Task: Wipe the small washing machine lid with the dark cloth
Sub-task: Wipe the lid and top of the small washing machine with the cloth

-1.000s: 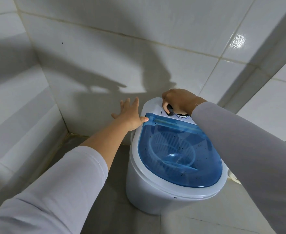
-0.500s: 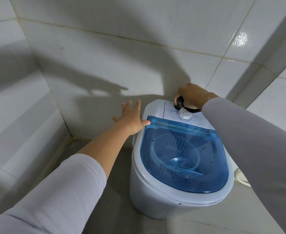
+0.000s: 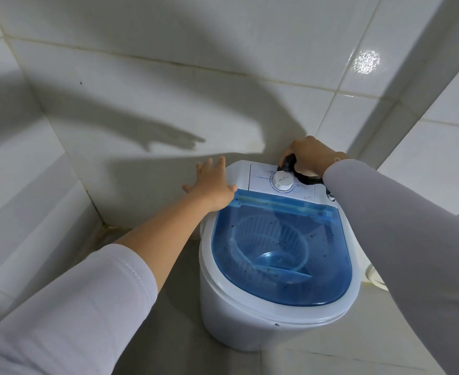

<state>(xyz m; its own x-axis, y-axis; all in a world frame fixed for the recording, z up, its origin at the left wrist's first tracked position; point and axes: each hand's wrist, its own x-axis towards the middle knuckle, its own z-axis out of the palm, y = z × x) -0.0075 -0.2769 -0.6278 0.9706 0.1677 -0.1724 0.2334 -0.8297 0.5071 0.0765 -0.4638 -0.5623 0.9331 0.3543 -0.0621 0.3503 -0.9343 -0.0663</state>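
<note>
A small white washing machine (image 3: 231, 318) stands on the tiled floor in a corner. Its see-through blue lid (image 3: 328, 269) is down and dotted with dark specks; a basket shows through it. Behind the lid lies a white control panel (image 3: 262, 177) with a round white dial (image 3: 283, 181). My right hand (image 3: 310, 155) is shut on the dark cloth (image 3: 288, 162), pressing it on the panel just behind the dial. My left hand (image 3: 211, 184) lies flat with fingers spread on the machine's back left rim, its thumb at the lid's corner.
White tiled walls (image 3: 168, 77) close in behind and to the left, and another wall stands to the right. A white round object (image 3: 375, 277) shows on the floor to the right of the machine, mostly hidden by my right sleeve.
My right hand carried the dark cloth from the panel's left side rightward and back, uncovering the dial. My left hand stayed on the rim.
</note>
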